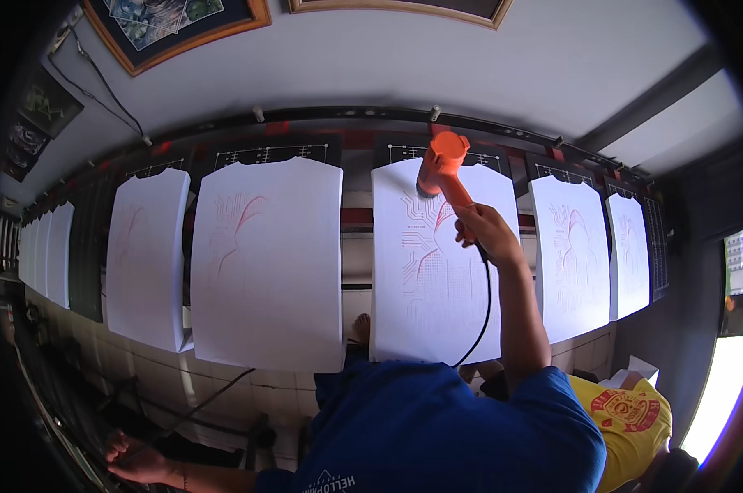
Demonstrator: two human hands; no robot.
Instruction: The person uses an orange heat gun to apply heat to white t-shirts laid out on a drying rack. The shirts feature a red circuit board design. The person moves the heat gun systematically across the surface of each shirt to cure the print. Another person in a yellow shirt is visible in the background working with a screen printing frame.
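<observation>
My right hand [488, 232] is closed around the handle of an orange heat gun [448, 156] with a black cord [488, 304] trailing from it. The gun's dark nozzle points down over the upper part of a white T-shirt [421, 329], which lies flat on a dark board. Thin red lines, circuit-like and curved, are printed on that shirt. At the lower left, away from the shirts, my left hand [137, 460] has its fingers curled in; whatever they may hold is lost against the dark background.
More white shirts lie on boards in a row: one [265, 304] just left with fainter print, another [145, 263] beyond it, two [570, 255] [630, 255] to the right. A dark rail [347, 115] runs behind. A person in a yellow shirt [630, 419] is close at my right.
</observation>
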